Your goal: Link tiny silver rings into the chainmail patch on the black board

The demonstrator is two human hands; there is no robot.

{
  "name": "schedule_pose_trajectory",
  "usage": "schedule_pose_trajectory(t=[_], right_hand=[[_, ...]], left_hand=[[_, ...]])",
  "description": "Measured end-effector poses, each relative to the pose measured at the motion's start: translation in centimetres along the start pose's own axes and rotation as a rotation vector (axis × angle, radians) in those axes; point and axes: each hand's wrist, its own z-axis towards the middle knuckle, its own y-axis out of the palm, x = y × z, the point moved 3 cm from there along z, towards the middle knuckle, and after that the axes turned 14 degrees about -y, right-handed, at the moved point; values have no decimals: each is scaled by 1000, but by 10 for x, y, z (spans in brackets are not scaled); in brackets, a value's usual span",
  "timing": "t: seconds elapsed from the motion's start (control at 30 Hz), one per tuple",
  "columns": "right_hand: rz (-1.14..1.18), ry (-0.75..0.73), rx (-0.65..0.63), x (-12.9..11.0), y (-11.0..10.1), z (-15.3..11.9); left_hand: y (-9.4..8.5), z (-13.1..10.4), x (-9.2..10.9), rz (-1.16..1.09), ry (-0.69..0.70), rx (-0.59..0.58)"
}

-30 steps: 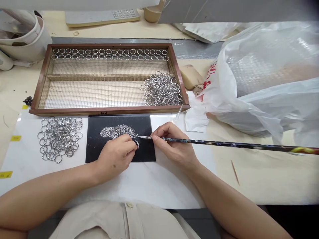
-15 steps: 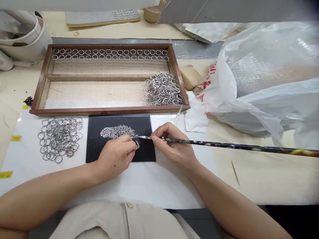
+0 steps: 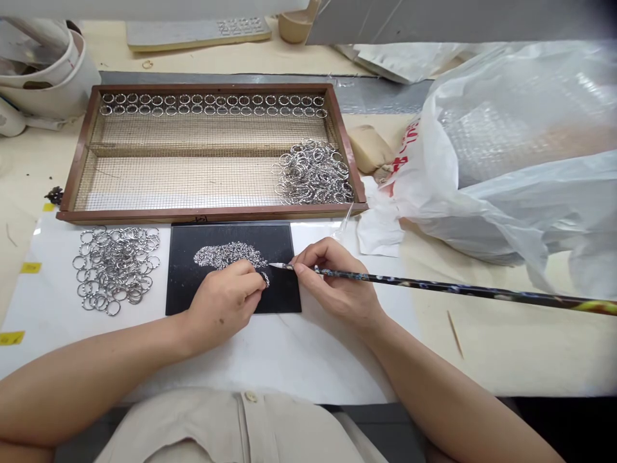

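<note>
Over the black mat (image 3: 284, 299), my left hand (image 3: 224, 299) is closed on a small silver ring (image 3: 265, 278), its edge showing past the fingertips. My right hand (image 3: 340, 276) pinches a long thin pen-like stick (image 3: 405, 279) with a pale pointed tip and a dark, speckled shaft. That tip lies just above and right of the ring, by the edge of a heap of tiny glittering stones (image 3: 226, 254) on the mat. Left of the mat lies a loose pile of silver rings (image 3: 116, 270). My left fingers partly cover the heap's lower edge.
Behind the mat stands a wooden-framed mesh tray (image 3: 212, 217), with two rows of rings along its far side and a ring heap (image 3: 315, 173) at its right. A white plastic bag (image 3: 434, 173) bulges at right. White tubs (image 3: 62, 90) stand far left; a toothpick (image 3: 454, 334) lies right.
The stick's far end has dipped slightly and its tip has shifted a little to the right. My left hand and the ring look unmoved.
</note>
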Motion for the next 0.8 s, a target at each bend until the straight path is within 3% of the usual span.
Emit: schedule_pose_trajectory(t=[0.27,0.57,0.8], right_hand=[[28,-8,12,0,-1,0],[333,-71,41,-7,-6,0],[358,-88,7,-9,-3,-3]], left_hand=[[0,-1,0,9,4,2],[-1,0,1,12,15,14],[0,0,0,14,35,22]])
